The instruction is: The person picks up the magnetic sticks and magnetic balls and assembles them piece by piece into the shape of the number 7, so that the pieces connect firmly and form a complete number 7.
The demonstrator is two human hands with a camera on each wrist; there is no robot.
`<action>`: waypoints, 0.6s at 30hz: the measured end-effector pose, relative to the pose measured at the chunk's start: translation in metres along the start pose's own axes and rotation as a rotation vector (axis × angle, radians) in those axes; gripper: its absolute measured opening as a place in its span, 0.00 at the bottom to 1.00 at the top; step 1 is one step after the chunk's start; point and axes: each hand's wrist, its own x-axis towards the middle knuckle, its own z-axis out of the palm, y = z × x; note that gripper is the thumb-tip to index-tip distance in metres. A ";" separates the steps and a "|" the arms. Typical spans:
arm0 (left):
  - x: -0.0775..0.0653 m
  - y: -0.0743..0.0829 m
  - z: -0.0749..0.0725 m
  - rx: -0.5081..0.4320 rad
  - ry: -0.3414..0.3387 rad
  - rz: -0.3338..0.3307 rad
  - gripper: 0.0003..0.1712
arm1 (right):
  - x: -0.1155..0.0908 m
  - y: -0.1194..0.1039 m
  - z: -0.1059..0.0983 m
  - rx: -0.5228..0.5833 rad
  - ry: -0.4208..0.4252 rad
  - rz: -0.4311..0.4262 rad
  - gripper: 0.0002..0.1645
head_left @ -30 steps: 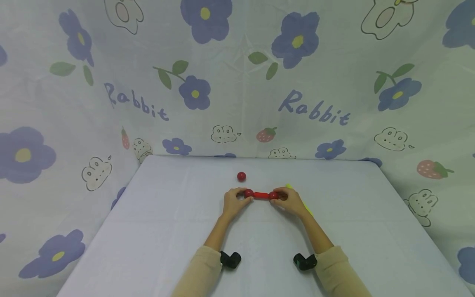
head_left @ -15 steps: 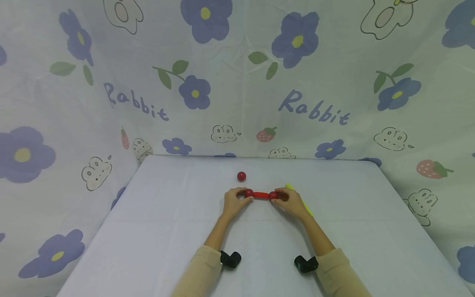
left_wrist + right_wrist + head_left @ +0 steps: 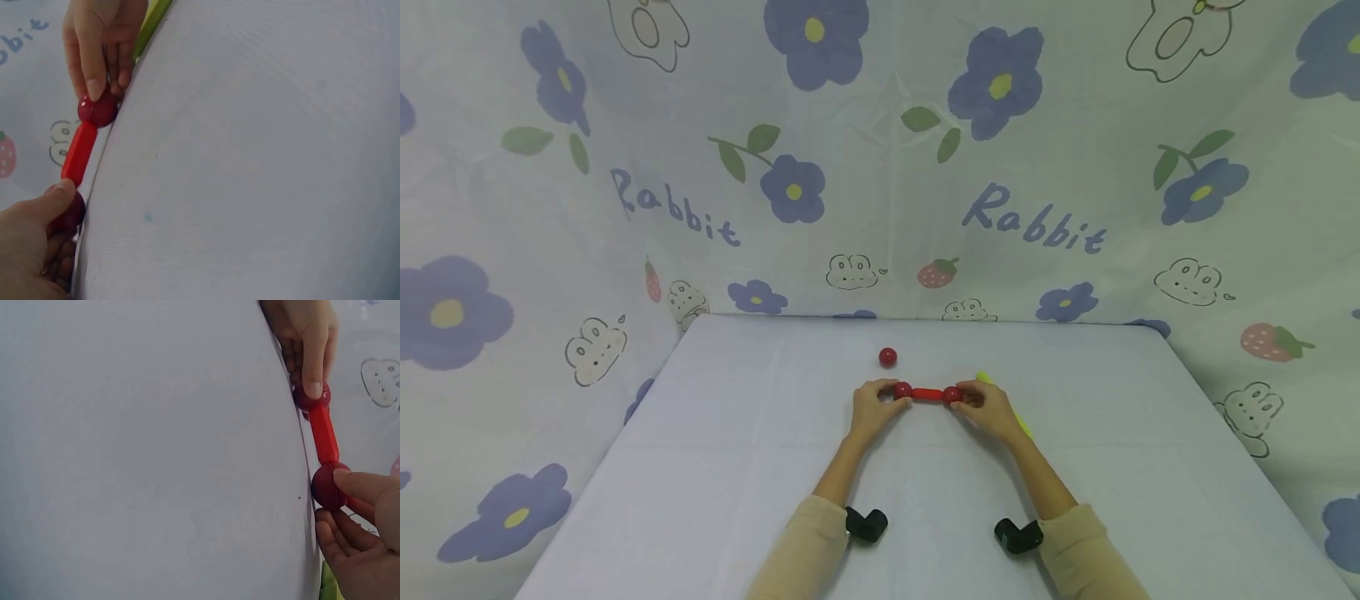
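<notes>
A short red rod (image 3: 927,394) joins two dark red balls, one at each end, above the middle of the white table. Around the left ball (image 3: 902,390) the thumb and fingers of my left hand (image 3: 870,412) pinch; the thumb lies near the rod's end in the left wrist view. My right hand (image 3: 995,412) pinches the right ball (image 3: 329,485) between thumb and fingers. Farther back, a loose red ball (image 3: 888,357) rests on the table. A yellow-green stick (image 3: 984,377) lies slanted by my right hand, partly hidden behind the hand and forearm.
The white table (image 3: 760,483) meets a cloth backdrop (image 3: 880,183) printed with flowers and rabbits along its far edge. Black wrist devices stick out inward from both sleeves, one on the left (image 3: 867,525) and one on the right (image 3: 1018,535).
</notes>
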 end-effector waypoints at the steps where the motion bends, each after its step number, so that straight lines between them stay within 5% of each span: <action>1: 0.000 0.000 0.000 -0.007 0.000 -0.003 0.23 | 0.000 -0.001 0.001 -0.003 0.003 0.005 0.22; 18: 0.008 0.002 0.003 0.036 -0.017 -0.055 0.23 | 0.006 -0.003 0.002 0.006 0.024 0.007 0.22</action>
